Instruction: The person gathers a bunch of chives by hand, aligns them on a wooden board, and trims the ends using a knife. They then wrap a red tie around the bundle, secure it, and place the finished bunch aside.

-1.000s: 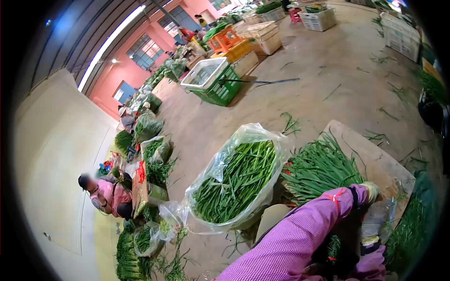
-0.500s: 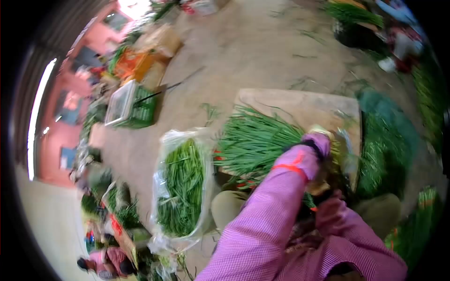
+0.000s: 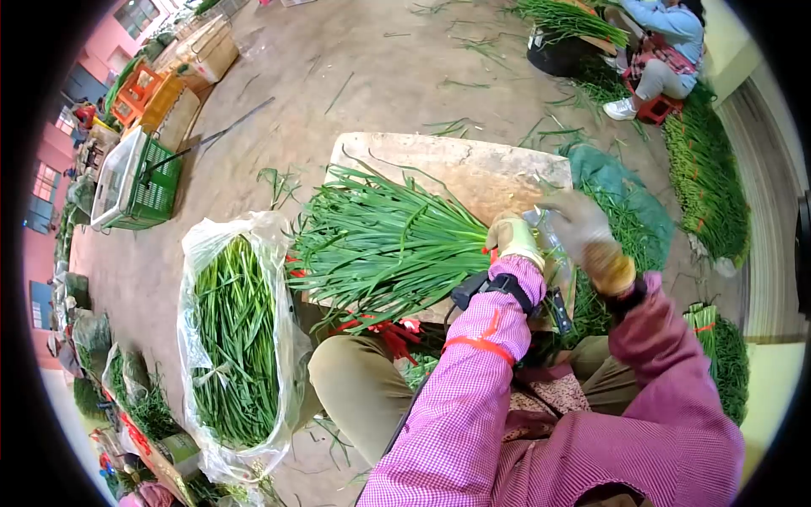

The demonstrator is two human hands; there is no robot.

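A big bunch of garlic chives (image 3: 397, 245) lies across the wooden board (image 3: 473, 165), its leaves fanned to the left. My gloved left hand (image 3: 514, 237) is closed round the stem end of this bunch, near the board's right side. Just right of it, my gloved right hand (image 3: 591, 237) is smeared by motion, so its fingers are unclear. By my left wrist, a knife with a black handle (image 3: 559, 311) lies at the board's near right edge. Red ties (image 3: 393, 334) hang at the near edge, beneath the leaves.
A clear plastic bag (image 3: 198, 338) full of greens stands left of my knee. Loose cut greens and green netting (image 3: 621, 182) lie right of the board. Farther off are a green crate (image 3: 156, 186), a seated person (image 3: 663, 55) and stacked tied bunches (image 3: 705, 177).
The view has swung right, so things appear farther left and sharper. My right hand has come up from near my lap to beside the left hand, which stays at the stems.
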